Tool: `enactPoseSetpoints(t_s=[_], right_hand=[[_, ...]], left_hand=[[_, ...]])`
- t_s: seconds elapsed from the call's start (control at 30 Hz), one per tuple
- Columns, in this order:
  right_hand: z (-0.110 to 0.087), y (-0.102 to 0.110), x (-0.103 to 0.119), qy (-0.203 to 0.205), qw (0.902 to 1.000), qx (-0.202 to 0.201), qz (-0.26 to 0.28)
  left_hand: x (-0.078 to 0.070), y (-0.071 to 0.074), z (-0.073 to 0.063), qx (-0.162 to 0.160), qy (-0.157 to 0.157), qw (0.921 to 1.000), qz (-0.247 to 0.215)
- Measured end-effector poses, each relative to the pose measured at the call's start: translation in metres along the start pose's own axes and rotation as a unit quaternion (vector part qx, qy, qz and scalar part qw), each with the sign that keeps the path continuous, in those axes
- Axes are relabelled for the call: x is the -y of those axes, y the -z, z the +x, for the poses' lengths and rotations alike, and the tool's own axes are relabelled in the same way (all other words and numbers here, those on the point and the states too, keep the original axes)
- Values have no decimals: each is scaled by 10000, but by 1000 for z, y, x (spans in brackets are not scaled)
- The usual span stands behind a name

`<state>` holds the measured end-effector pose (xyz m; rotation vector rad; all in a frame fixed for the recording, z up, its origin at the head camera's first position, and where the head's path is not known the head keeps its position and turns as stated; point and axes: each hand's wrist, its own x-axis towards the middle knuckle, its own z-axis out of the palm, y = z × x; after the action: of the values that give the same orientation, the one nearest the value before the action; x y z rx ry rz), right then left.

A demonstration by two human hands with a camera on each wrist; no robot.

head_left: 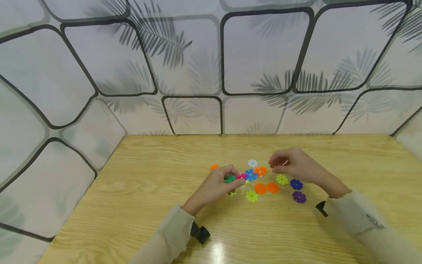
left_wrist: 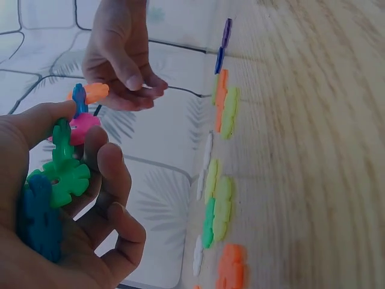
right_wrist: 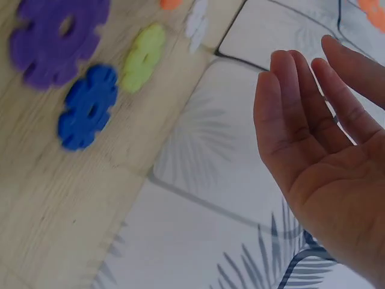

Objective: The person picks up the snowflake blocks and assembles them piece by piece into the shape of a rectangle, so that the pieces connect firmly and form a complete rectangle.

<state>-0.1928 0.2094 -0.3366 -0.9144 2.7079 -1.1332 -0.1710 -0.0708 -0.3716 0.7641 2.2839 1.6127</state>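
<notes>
My left hand (head_left: 214, 187) holds a chain of interlocking plastic flower discs up over the table. In the left wrist view a teal-blue disc (left_wrist: 41, 220) lies against the palm. Beyond it come green discs (left_wrist: 71, 179), a pink disc (left_wrist: 84, 126), a blue disc (left_wrist: 80, 99) and, at the far end, an orange disc (left_wrist: 96, 92). Thumb and fingers curl round the near part of the chain. My right hand (head_left: 296, 167) hovers just right of the orange end. Its fingers are loosely bent, and the right wrist view shows an empty palm.
Loose discs lie on the wooden table (head_left: 132, 205) under and around the hands: a white disc (head_left: 252, 163), orange discs (head_left: 260, 189), yellow-green discs (head_left: 251, 195), a dark blue disc (head_left: 296, 184) and a purple disc (head_left: 299, 197). A patterned wall covering (head_left: 197, 73) rises behind.
</notes>
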Motion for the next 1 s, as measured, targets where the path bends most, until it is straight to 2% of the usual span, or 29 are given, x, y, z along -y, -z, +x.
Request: enactPoseSetpoints(t_s=[0.3,0.5,1.0], right_hand=[[-1,4,-17,-204,9987,199,-431],[-3,4,-21,-136,9962,372,-774],[1,1,-33,-322,9942,662,-789]], left_hand=[[-2,0,0,33,11,10000,72],[-2,1,0,71,23,10000,5],[-1,2,0,43,23,9999,-100]])
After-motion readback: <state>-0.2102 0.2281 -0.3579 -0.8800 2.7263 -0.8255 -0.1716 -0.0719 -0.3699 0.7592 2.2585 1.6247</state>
